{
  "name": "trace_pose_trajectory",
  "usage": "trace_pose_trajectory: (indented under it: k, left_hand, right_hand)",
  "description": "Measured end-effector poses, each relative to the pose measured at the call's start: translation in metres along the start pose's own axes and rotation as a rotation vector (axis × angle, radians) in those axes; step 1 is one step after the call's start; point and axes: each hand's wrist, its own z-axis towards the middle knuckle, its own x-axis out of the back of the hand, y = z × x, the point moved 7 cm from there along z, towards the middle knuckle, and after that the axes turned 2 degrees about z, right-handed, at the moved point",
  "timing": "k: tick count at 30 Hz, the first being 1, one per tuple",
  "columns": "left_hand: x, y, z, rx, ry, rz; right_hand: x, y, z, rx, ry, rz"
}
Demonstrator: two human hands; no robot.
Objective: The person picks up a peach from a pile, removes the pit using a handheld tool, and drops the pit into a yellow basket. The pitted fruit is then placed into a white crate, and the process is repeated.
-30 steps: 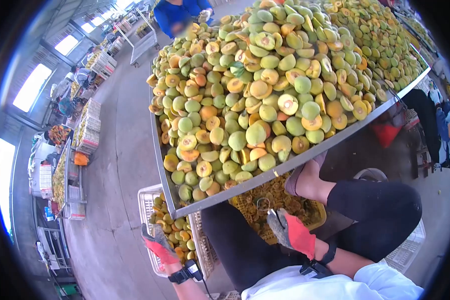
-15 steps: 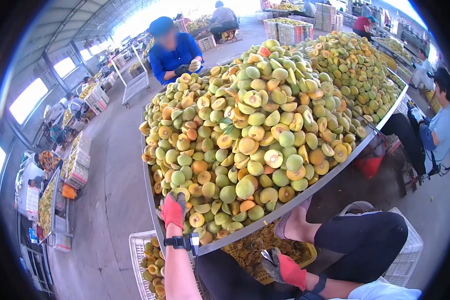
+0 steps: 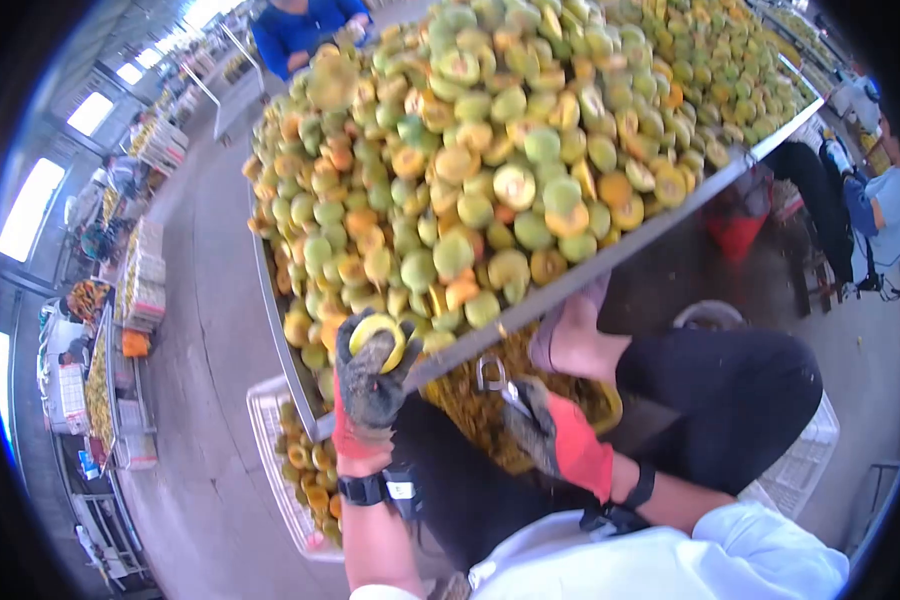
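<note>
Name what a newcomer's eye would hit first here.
Probably the big heap of green and orange cut fruit on the metal-edged table. Then, at its near edge, the gloved left hand holding a yellow-green fruit piece, and the gloved right hand with a loop-tipped metal tool.

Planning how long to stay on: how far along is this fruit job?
Apparently done: the cut fruit in the white crate. In hand: the left hand holds a fruit piece; the right hand holds a looped metal tool. Remaining: the heap on the table, far bigger than the crate's visible load, so probably early.
</note>
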Motion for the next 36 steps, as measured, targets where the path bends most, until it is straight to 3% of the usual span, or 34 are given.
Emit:
trace_pose_trajectory:
  k: [2,4,5,6,8,9,11,12,15,17,21,25,27,28,30,33,34,36]
  left_hand:
    - [-0.002,-0.031,-0.014,0.089,-0.020,-0.315]
    - [-0.028,-0.026,-0.035,-0.338,-0.192,0.546]
    - [-0.018,-0.047,-0.035,-0.184,-0.214,0.156]
    - [-0.021,-0.053,-0.041,-0.187,-0.159,0.179]
    - [-0.035,-0.053,-0.053,-0.249,-0.107,0.509]
    - [-0.038,-0.054,-0.055,-0.243,-0.108,0.509]
    - [-0.033,-0.074,-0.054,0.101,0.035,0.019]
    - [-0.038,-0.073,-0.055,0.104,0.032,0.019]
    - [-0.048,-0.074,-0.061,0.124,0.083,-0.138]
    - [-0.052,-0.069,-0.062,0.015,0.024,0.157]
    - [-0.038,-0.076,-0.066,0.050,0.163,0.093]
    - [-0.044,-0.074,-0.071,0.014,0.270,0.171]
    - [-0.041,-0.079,-0.070,-0.010,0.266,0.140]
    - [-0.039,-0.079,-0.070,-0.006,0.268,0.141]
    - [-0.034,-0.079,-0.069,-0.001,0.291,0.172]
    - [-0.026,-0.084,-0.066,0.004,0.239,0.151]
    - [-0.025,-0.085,-0.067,0.005,0.241,0.152]
    - [-0.026,-0.079,-0.069,-0.102,0.253,0.248]
  right_hand:
    - [-0.011,0.004,-0.004,-0.123,-0.067,0.345]
    - [-0.015,0.008,-0.012,-0.135,-0.053,0.385]
    - [-0.017,0.007,-0.015,-0.131,-0.061,0.413]
    - [-0.019,0.007,-0.017,-0.137,-0.052,0.412]
    - [-0.025,-0.008,-0.019,0.026,-0.118,-0.020]
    - [-0.036,-0.030,-0.024,0.310,-0.171,-0.595]
    - [-0.041,-0.040,-0.025,0.380,-0.177,-0.772]
    - [-0.045,-0.043,-0.027,0.450,-0.188,-0.951]
    - [-0.040,-0.039,-0.026,0.374,-0.181,-0.993]
    - [-0.035,-0.034,-0.024,0.366,-0.189,-0.993]
    - [-0.031,-0.014,-0.022,0.219,-0.167,-0.850]
    - [-0.032,-0.009,-0.022,0.338,-0.201,-0.828]
    - [-0.021,0.011,-0.014,0.125,-0.178,-0.622]
    - [-0.022,0.006,-0.015,0.121,-0.177,-0.622]
    - [-0.025,-0.005,-0.016,0.081,-0.215,-1.279]
    - [-0.031,-0.009,-0.017,0.033,-0.208,-1.210]
    - [-0.029,-0.006,-0.016,0.031,-0.208,-1.208]
    - [-0.035,-0.008,-0.021,0.377,-0.288,-0.983]
